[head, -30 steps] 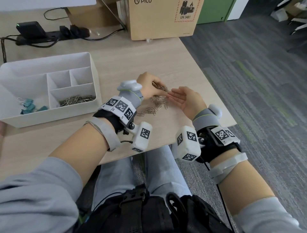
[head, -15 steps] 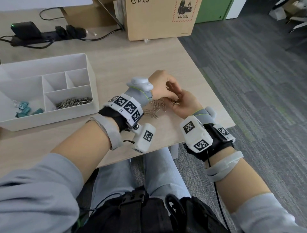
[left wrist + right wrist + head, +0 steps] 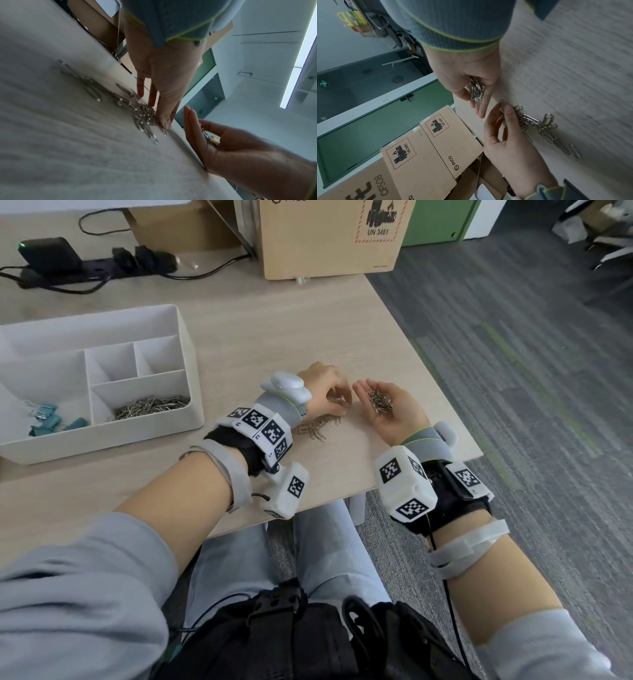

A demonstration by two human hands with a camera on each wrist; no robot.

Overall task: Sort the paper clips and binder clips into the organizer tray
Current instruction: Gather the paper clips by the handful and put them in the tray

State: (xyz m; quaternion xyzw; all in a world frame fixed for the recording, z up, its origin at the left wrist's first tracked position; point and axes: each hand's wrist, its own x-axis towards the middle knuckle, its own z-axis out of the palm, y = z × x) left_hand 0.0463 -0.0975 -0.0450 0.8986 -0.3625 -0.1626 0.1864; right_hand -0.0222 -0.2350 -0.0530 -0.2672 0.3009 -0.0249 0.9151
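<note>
On the pale wooden table [image 3: 239, 344], the right hand [image 3: 390, 409] cups a heap of silver wire paper clips [image 3: 379, 402] with fingers relaxed, the left hand [image 3: 323, 388] pinches loose silver paper clips [image 3: 317, 428] beside it, and farther left stands the white compartmented organizer tray [image 3: 185, 337].

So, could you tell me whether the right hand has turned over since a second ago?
Yes. The right hand now lies palm up beside the desk's right edge, cupping paper clips; earlier its palm faced sideways towards the left hand.
</note>
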